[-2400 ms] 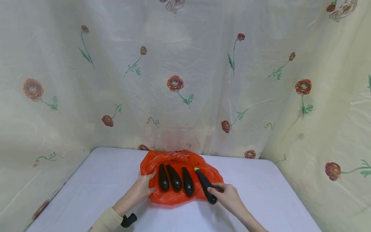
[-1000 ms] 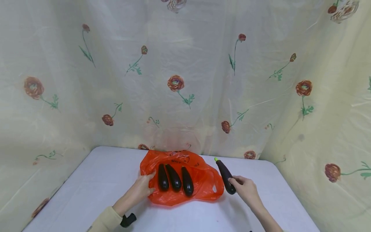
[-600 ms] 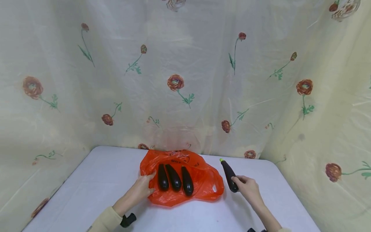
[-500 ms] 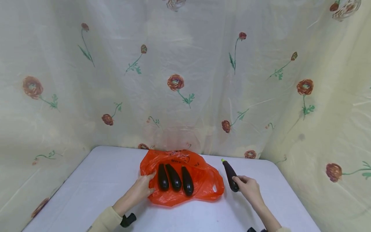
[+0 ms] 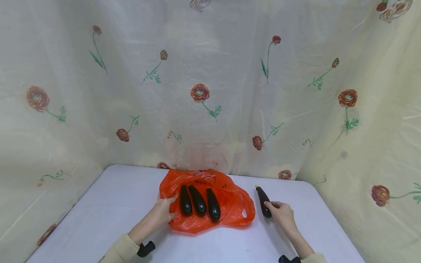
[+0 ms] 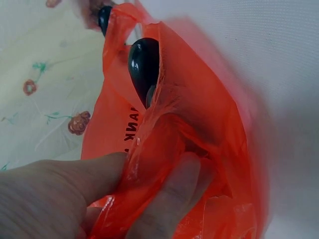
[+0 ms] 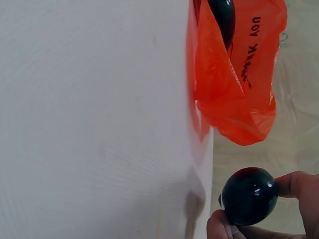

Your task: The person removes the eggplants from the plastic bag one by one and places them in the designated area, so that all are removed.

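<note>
A red plastic bag point(image 5: 230, 213) lies spread on the table, with three dark eggplants on it, one of them the rightmost eggplant point(image 5: 213, 206). My left hand point(image 5: 162, 212) pinches the bag's left edge; in the left wrist view a fold of the plastic runs between thumb and fingers point(image 6: 172, 196). To the right of the bag, my right hand point(image 5: 282, 215) grips another eggplant point(image 5: 263, 202) near its thick end, its green stem pointing away. The right wrist view shows the rounded end of this eggplant point(image 7: 249, 196) between thumb and fingers, apart from the bag.
The white table point(image 5: 121, 197) has rounded far corners. A flower-patterned curtain point(image 5: 223, 109) hangs behind it and at both sides. Dark wrist-worn devices point(image 5: 146, 249) show beside both forearms.
My right hand has lifted the fourth eggplant off the bag, carried it right past the bag's edge, and lowered it toward the table. The left hand keeps its hold on the bag.
</note>
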Demonstrator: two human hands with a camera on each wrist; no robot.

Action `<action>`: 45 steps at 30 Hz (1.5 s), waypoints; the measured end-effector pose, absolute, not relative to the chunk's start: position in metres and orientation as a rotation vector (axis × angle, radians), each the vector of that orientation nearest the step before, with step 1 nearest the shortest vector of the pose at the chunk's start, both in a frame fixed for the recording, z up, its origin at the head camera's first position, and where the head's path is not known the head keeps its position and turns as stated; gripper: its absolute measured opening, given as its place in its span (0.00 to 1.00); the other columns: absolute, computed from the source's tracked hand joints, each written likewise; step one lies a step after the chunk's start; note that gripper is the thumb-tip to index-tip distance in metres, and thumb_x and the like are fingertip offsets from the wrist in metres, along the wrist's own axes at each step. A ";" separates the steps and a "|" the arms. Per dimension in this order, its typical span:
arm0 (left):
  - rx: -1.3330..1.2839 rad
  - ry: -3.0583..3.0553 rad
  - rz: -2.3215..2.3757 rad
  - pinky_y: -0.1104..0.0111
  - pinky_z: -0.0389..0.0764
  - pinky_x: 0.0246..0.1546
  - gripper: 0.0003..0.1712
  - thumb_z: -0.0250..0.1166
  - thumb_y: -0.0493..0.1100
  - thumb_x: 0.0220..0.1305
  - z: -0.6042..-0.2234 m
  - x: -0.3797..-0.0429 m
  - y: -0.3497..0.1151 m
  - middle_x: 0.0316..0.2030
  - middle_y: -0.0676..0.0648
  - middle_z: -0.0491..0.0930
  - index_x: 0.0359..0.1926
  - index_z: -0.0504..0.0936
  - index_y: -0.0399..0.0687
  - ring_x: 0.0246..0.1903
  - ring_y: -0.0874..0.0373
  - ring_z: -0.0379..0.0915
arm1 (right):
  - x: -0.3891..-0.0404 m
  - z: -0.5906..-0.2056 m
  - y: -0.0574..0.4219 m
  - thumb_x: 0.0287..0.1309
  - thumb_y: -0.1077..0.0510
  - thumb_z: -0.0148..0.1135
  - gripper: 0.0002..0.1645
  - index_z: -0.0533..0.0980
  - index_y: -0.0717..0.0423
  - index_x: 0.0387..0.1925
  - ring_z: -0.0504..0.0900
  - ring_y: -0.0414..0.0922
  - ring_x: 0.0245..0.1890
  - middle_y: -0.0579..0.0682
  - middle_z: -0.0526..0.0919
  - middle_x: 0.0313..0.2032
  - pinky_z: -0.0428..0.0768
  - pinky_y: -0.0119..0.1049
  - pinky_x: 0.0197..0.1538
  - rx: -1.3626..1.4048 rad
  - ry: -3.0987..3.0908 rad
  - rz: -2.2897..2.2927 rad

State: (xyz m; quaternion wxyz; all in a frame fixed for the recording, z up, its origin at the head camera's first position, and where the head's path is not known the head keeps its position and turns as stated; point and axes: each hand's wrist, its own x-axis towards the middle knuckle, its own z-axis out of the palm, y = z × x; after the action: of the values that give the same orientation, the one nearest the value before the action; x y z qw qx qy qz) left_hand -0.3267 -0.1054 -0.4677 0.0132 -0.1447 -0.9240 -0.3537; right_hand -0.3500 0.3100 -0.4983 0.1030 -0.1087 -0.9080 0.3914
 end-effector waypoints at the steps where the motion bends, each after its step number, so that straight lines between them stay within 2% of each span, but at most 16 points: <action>1: -0.452 -2.878 -1.102 0.74 0.75 0.20 0.37 0.68 0.25 0.51 -0.468 -0.327 -0.105 0.56 0.29 0.75 0.63 0.68 0.25 0.20 0.62 0.69 | -0.350 -0.500 0.310 0.61 0.45 0.60 0.28 0.81 0.68 0.46 0.83 0.50 0.37 0.65 0.85 0.42 0.77 0.33 0.34 -0.325 -2.685 1.154; 5: -0.453 -2.879 -1.119 0.74 0.75 0.19 0.37 0.68 0.26 0.51 -0.469 -0.327 -0.105 0.56 0.29 0.75 0.64 0.67 0.25 0.19 0.63 0.69 | -0.351 -0.502 0.309 0.62 0.46 0.59 0.29 0.80 0.70 0.47 0.83 0.46 0.31 0.66 0.84 0.42 0.77 0.31 0.29 -0.313 -2.697 1.187; 12: -0.450 -2.886 -1.157 0.74 0.76 0.20 0.37 0.68 0.25 0.52 -0.470 -0.328 -0.105 0.58 0.28 0.74 0.64 0.66 0.25 0.20 0.62 0.71 | -0.351 -0.505 0.307 0.62 0.46 0.59 0.30 0.78 0.72 0.48 0.82 0.43 0.28 0.68 0.84 0.42 0.78 0.31 0.27 -0.314 -2.709 1.236; 21: -0.459 -2.891 -1.138 0.68 0.83 0.30 0.37 0.69 0.26 0.51 -0.472 -0.328 -0.106 0.59 0.29 0.73 0.64 0.67 0.25 0.30 0.57 0.75 | -0.349 -0.509 0.307 0.59 0.47 0.63 0.29 0.79 0.71 0.46 0.79 0.41 0.23 0.60 0.86 0.32 0.73 0.31 0.27 -0.301 -2.710 1.173; 23: -0.466 -2.877 -1.128 0.68 0.83 0.30 0.37 0.69 0.25 0.50 -0.472 -0.328 -0.106 0.59 0.29 0.73 0.63 0.67 0.25 0.31 0.56 0.75 | -0.349 -0.509 0.306 0.59 0.46 0.63 0.29 0.79 0.71 0.46 0.79 0.40 0.23 0.59 0.86 0.31 0.73 0.31 0.27 -0.303 -2.717 1.161; 28: -0.475 -2.864 -1.093 0.68 0.83 0.29 0.37 0.70 0.25 0.49 -0.472 -0.328 -0.106 0.58 0.29 0.74 0.62 0.69 0.25 0.32 0.55 0.75 | -0.350 -0.508 0.305 0.59 0.46 0.61 0.30 0.78 0.72 0.48 0.79 0.41 0.24 0.62 0.86 0.34 0.74 0.32 0.26 -0.322 -2.751 1.165; 35: -0.472 -2.875 -1.079 0.65 0.84 0.34 0.37 0.70 0.26 0.50 -0.470 -0.328 -0.106 0.59 0.29 0.73 0.62 0.69 0.25 0.36 0.55 0.76 | -0.350 -0.506 0.303 0.60 0.45 0.60 0.32 0.78 0.73 0.47 0.79 0.43 0.24 0.65 0.84 0.38 0.75 0.32 0.26 -0.324 -2.764 1.159; 38: -0.462 -2.873 -1.090 0.66 0.84 0.32 0.37 0.70 0.26 0.50 -0.470 -0.328 -0.106 0.58 0.29 0.74 0.62 0.69 0.25 0.34 0.55 0.75 | -0.349 -0.506 0.304 0.61 0.43 0.60 0.33 0.78 0.73 0.47 0.79 0.44 0.26 0.66 0.84 0.38 0.76 0.34 0.27 -0.321 -2.767 1.152; 41: -0.458 -2.873 -1.097 0.68 0.83 0.30 0.37 0.70 0.26 0.50 -0.470 -0.327 -0.106 0.58 0.29 0.74 0.62 0.69 0.25 0.32 0.56 0.75 | -0.349 -0.506 0.306 0.61 0.43 0.60 0.33 0.78 0.73 0.46 0.82 0.50 0.32 0.66 0.84 0.40 0.81 0.40 0.35 -0.318 -2.758 1.127; 45: -0.459 -2.882 -1.089 0.66 0.84 0.32 0.37 0.70 0.26 0.50 -0.469 -0.328 -0.105 0.58 0.29 0.74 0.63 0.69 0.25 0.34 0.56 0.76 | -0.348 -0.507 0.308 0.61 0.42 0.60 0.34 0.79 0.73 0.46 0.82 0.58 0.43 0.68 0.84 0.42 0.80 0.50 0.47 -0.313 -2.743 1.095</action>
State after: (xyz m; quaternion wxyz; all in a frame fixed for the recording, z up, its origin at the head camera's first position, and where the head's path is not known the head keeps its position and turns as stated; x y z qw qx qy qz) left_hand -0.3276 -0.1052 -0.4690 0.0135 -0.1474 -0.9251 -0.3496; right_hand -0.3485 0.3079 -0.5065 0.0857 -0.1049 -0.9202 0.3672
